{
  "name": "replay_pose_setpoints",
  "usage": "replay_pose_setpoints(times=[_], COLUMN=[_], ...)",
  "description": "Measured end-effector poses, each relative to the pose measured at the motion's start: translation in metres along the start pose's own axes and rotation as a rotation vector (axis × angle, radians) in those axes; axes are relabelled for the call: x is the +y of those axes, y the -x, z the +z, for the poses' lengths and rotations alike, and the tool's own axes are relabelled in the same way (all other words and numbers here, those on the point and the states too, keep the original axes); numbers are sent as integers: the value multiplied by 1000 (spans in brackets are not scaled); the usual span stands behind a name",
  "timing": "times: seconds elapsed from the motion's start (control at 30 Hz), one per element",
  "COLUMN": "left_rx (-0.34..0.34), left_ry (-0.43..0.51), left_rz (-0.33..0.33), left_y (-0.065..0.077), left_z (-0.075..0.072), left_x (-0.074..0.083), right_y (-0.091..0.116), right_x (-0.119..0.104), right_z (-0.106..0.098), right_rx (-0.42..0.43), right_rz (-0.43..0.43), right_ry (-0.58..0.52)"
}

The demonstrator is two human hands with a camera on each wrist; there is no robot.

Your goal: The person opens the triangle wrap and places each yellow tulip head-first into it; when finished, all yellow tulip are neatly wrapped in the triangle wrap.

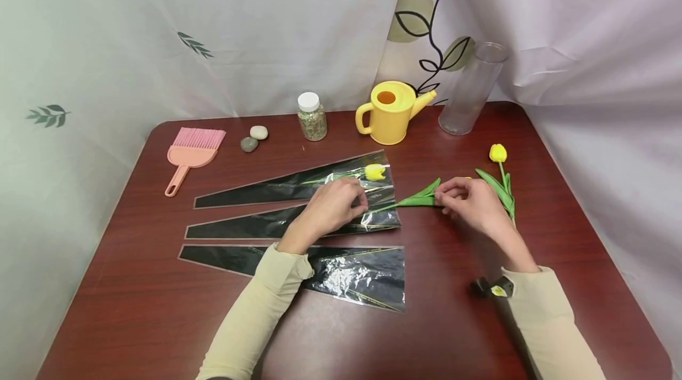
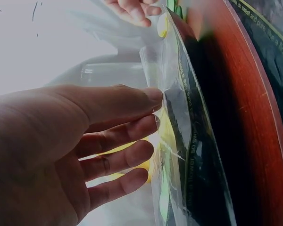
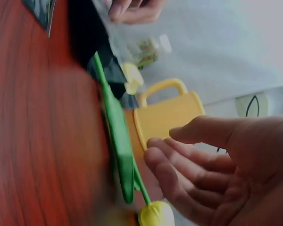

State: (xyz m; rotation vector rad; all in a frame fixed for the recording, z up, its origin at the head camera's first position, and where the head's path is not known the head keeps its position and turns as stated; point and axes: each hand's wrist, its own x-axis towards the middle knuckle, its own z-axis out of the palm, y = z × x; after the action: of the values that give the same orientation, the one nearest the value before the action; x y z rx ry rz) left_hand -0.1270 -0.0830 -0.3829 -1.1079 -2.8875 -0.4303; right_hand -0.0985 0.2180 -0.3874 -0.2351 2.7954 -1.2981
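My left hand [image 1: 337, 202] is at the wide end of the middle black-and-clear flower sleeve [image 1: 240, 225]. Thumb and forefinger pinch the edge of its clear film [image 2: 172, 101]. A tulip [image 3: 115, 125] with green leaves lies with its stem end in that sleeve's mouth, its leaves and yellow bloom [image 3: 155, 214] outside. Beside the leaves, my right hand [image 1: 471, 202] hovers with loosely bent fingers, holding nothing. The upper sleeve [image 1: 245, 192] contains another tulip, its yellow bloom [image 1: 375, 172] near the mouth. Below my left hand lies a flat third sleeve [image 1: 367, 267].
Another yellow tulip [image 1: 498, 153] lies right of my right hand. Along the back stand a clear glass vase [image 1: 469, 99], a yellow watering can [image 1: 391, 116] and a white-lidded jar [image 1: 312, 119]. Two pebbles [image 1: 248, 144] and a pink brush [image 1: 192, 156] lie at the left.
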Motion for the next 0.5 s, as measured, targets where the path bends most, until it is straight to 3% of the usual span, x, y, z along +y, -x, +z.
replay_pose_setpoints(times=[0.1, 0.23, 0.37, 0.5], left_rx=[0, -3, -3, 2], left_ry=[1, -2, -7, -10], left_rz=[5, 13, 11, 2], left_y=[0, 1, 0, 0], left_z=[1, 2, 2, 2], left_x=[-1, -1, -1, 0], right_y=[-5, -11, -17, -23], right_x=[5, 11, 16, 19], right_z=[1, 2, -1, -4], right_rx=[80, 143, 137, 95], right_rz=[-120, -290, -432, -496], right_ry=[181, 336, 480, 590])
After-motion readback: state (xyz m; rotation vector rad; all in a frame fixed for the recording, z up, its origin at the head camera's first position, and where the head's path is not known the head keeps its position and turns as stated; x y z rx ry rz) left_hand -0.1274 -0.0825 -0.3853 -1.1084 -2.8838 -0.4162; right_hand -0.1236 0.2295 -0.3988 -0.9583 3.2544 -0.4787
